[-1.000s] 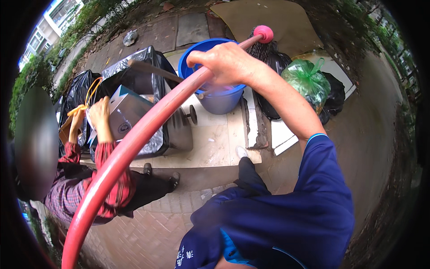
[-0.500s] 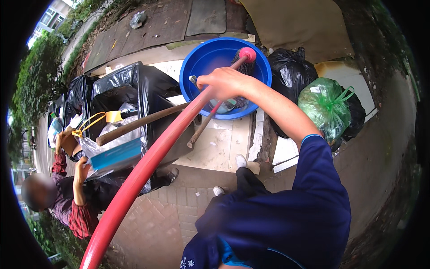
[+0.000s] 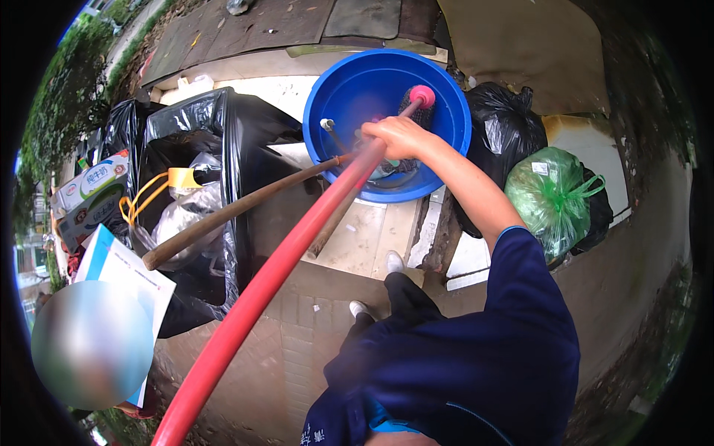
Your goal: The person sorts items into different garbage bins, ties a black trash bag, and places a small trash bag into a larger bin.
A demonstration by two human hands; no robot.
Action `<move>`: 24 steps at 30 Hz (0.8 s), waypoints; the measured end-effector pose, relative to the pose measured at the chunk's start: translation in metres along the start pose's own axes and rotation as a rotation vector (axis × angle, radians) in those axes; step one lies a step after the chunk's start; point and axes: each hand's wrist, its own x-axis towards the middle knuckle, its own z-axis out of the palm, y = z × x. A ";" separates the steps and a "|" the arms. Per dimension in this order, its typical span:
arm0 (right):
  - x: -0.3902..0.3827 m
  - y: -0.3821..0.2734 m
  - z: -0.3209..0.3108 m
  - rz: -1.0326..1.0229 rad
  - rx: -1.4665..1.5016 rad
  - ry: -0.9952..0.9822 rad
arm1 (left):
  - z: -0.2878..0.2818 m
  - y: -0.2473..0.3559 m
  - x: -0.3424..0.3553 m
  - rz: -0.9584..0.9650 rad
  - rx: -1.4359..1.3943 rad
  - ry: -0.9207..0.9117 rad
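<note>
My right hand [image 3: 401,138] is wrapped round a long red pole [image 3: 256,286] above a round blue plastic tub [image 3: 316,104]. The pole slants from the lower left up to the tub. Beyond my hand it lines up with a pink socket [image 3: 422,96] on a dark-bristled brush [image 3: 422,117] leaning inside the tub's far right. A wooden stick [image 3: 245,208] rests across the tub's left rim, and a second wooden handle [image 3: 327,234] passes under the red pole. Some cloth-like stuff lies in the tub, partly hidden by my hand. My left hand is out of view.
To the left stands an open bin lined with a black bag [image 3: 256,134], holding clear plastic and a yellow strap. Beside it a person handles a milk carton box [image 3: 93,197] and a white-and-blue sheet [image 3: 123,271]. Black [image 3: 506,123] and green [image 3: 554,197] rubbish bags sit right of the tub.
My right hand and the red pole have shifted a little to the right in view, along with the tub. The other person's white-and-blue sheet has turned upright and moved left, and a carton box now shows.
</note>
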 end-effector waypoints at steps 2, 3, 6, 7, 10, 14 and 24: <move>-0.010 0.021 0.021 -0.008 -0.008 0.074 | 0.022 0.002 -0.016 -0.068 -0.191 -0.013; -0.012 0.021 0.037 -0.038 0.000 0.161 | 0.031 0.003 -0.028 0.073 -0.241 0.055; -0.019 0.006 0.087 -0.085 0.018 0.304 | 0.055 0.015 -0.045 0.375 -0.493 0.138; -0.023 -0.001 0.097 -0.099 0.046 0.276 | 0.055 0.034 -0.028 0.374 -0.691 0.100; -0.043 -0.018 0.105 -0.078 0.096 0.232 | 0.082 0.071 0.002 0.475 -0.987 0.042; -0.067 -0.040 0.113 -0.069 0.144 0.289 | 0.099 0.090 -0.049 0.502 -1.021 -0.190; -0.180 -0.093 0.195 0.302 -0.048 0.308 | 0.160 0.121 -0.347 0.068 -1.092 -0.766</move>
